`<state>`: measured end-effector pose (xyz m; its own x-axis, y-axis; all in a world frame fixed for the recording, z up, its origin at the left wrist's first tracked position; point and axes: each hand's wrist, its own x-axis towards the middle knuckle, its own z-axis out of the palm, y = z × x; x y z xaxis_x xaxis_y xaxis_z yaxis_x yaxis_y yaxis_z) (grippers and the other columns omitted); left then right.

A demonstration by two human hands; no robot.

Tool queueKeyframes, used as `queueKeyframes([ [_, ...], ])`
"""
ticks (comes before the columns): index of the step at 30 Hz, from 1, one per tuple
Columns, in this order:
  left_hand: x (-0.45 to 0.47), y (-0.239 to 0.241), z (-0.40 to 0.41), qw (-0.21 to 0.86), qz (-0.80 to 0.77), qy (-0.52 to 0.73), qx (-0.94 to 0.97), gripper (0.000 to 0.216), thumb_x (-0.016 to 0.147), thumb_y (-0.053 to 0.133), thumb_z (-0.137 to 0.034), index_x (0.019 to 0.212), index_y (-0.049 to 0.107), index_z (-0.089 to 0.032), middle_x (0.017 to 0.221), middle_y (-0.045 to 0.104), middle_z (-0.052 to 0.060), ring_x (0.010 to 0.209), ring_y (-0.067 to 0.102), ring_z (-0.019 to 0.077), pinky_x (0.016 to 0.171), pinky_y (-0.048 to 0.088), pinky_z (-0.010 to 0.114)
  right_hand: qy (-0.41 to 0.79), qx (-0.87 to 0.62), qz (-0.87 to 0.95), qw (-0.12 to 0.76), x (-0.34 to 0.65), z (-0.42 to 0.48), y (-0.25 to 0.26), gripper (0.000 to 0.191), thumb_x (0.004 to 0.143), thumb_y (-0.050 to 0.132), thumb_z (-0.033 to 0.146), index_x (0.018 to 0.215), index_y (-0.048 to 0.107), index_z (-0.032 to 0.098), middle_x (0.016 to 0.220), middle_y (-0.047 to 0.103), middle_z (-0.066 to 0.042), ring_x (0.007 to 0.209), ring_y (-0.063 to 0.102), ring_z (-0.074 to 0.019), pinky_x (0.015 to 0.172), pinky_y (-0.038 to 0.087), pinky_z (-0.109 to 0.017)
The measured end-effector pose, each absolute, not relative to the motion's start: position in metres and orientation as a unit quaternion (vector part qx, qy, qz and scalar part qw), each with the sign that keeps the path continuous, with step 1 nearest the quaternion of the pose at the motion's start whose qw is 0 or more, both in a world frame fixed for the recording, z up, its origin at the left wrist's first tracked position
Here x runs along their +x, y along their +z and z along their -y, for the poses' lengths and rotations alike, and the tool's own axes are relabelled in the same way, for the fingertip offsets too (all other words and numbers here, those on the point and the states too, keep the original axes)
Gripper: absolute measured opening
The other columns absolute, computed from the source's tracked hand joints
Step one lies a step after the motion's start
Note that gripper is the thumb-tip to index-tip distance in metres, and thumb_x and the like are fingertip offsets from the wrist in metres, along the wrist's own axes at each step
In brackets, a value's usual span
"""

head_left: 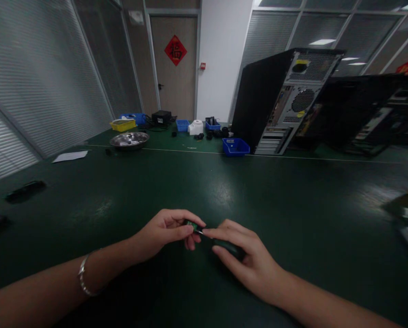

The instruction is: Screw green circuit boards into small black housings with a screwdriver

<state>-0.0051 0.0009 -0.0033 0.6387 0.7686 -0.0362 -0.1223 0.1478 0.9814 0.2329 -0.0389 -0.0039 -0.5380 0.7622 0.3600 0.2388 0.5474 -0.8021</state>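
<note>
Low over the near part of the dark green table (224,191), my left hand (166,232) pinches a small green part (191,224) between thumb and fingers. My right hand (248,257) meets it from the right, its fingertips pinched on the thin metal end sticking out of that part. A thin bracelet circles my left wrist. The part is too small to name.
A black computer tower (282,98) stands at the back right, with a blue bin (235,146) beside it. Farther back lie a metal dish (129,140), a yellow tray (123,124), more blue bins and small black items. A white sheet (70,156) lies at the left.
</note>
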Motion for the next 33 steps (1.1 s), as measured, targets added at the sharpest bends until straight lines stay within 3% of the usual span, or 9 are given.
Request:
queueKeyframes([
  [7, -0.0051, -0.0021, -0.0045, 0.663, -0.295, 0.376, 0.577, 0.019, 0.09, 0.064, -0.022, 0.107, 0.066, -0.014, 0.107, 0.067, 0.009, 0.102, 0.063, 0.0215, 0.095, 0.045, 0.037, 0.346, -0.349, 0.783, 0.381, 0.2319, 0.0388, -0.0045, 0.031, 0.094, 0.055, 0.017, 0.124, 0.064, 0.024, 0.095, 0.063, -0.006, 0.084, 0.061, -0.0187, 0.073, 0.048, -0.032],
  [12, -0.007, -0.009, -0.0064, 0.666, -0.308, 0.373, 0.568, 0.027, 0.087, 0.066, -0.016, 0.111, 0.056, -0.02, 0.103, 0.062, 0.003, 0.097, 0.062, 0.0183, 0.088, 0.046, 0.035, 0.344, -0.364, 0.775, 0.386, 0.2324, 0.0365, -0.0063, 0.031, 0.095, 0.055, 0.017, 0.124, 0.063, 0.025, 0.095, 0.063, -0.005, 0.085, 0.061, -0.0184, 0.074, 0.047, -0.031],
  [20, -0.006, -0.0035, -0.005, 0.652, -0.314, 0.308, 0.618, 0.021, 0.087, 0.065, -0.022, 0.108, 0.066, -0.018, 0.104, 0.061, 0.005, 0.1, 0.056, 0.0203, 0.092, 0.041, 0.036, 0.351, -0.355, 0.78, 0.377, 0.2321, 0.0371, -0.0026, 0.032, 0.095, 0.054, 0.017, 0.125, 0.063, 0.024, 0.095, 0.062, -0.005, 0.084, 0.06, -0.0184, 0.073, 0.047, -0.031],
  [26, -0.0056, 0.0001, -0.0012, 0.587, -0.321, 0.292, 0.684, 0.025, 0.093, 0.056, -0.027, 0.113, 0.066, -0.018, 0.101, 0.052, 0.005, 0.088, 0.052, 0.0184, 0.083, 0.043, 0.035, 0.348, -0.366, 0.781, 0.366, 0.2313, 0.0354, -0.0022, 0.032, 0.094, 0.055, 0.016, 0.124, 0.064, 0.024, 0.095, 0.063, -0.005, 0.085, 0.061, -0.0184, 0.073, 0.047, -0.031],
  [31, -0.0055, -0.0006, 0.0011, 0.532, -0.3, 0.285, 0.739, 0.029, 0.09, 0.06, -0.021, 0.119, 0.062, -0.021, 0.108, 0.051, 0.006, 0.101, 0.054, 0.0212, 0.091, 0.045, 0.037, 0.343, -0.358, 0.788, 0.366, 0.2315, 0.0358, -0.0031, 0.033, 0.094, 0.056, 0.016, 0.124, 0.063, 0.025, 0.094, 0.062, -0.005, 0.084, 0.061, -0.0179, 0.073, 0.047, -0.03],
  [33, -0.0062, -0.0012, 0.0004, 0.488, -0.308, 0.281, 0.767, 0.026, 0.093, 0.057, -0.021, 0.118, 0.063, -0.022, 0.107, 0.052, 0.006, 0.097, 0.056, 0.0196, 0.086, 0.048, 0.034, 0.341, -0.351, 0.79, 0.37, 0.2318, 0.0368, -0.0033, 0.033, 0.094, 0.056, 0.015, 0.125, 0.063, 0.025, 0.095, 0.062, -0.005, 0.084, 0.061, -0.0177, 0.073, 0.047, -0.03],
])
